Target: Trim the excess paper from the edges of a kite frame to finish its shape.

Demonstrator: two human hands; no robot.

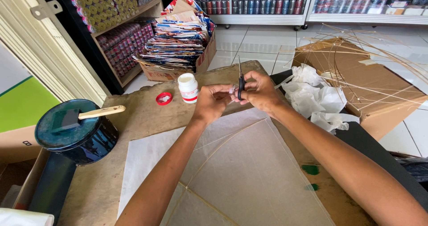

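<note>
Brown and worn, the tabletop (133, 114) fills most of the view, and on it, from six o'clock up toward the centre, lies a pale paper kite sheet (240, 172) crossed by thin bamboo spars. At nine o'clock sits a dark round tin (76, 134) with a wooden-handled brush (100, 113) resting across its lid. At two o'clock a heap of crumpled white paper (312, 97) lies beside a cardboard box (370, 88) topped with bare kite frames. Near the centre, the right hand (261, 92) has its grip closed on small black scissors (240, 81), blades pointing to twelve o'clock. Just at its nine o'clock, the left hand (211, 102) pinches a small scrap of white paper (232, 89) up against the blades. That scrap looks feather-light, limp and easily torn, so I judge it best held taut close to the cutting line, between fingertips. At eleven o'clock from the hands stands a small white glue bottle (188, 87), open, with its red cap (164, 98) lying just beside it at nine o'clock.
</note>
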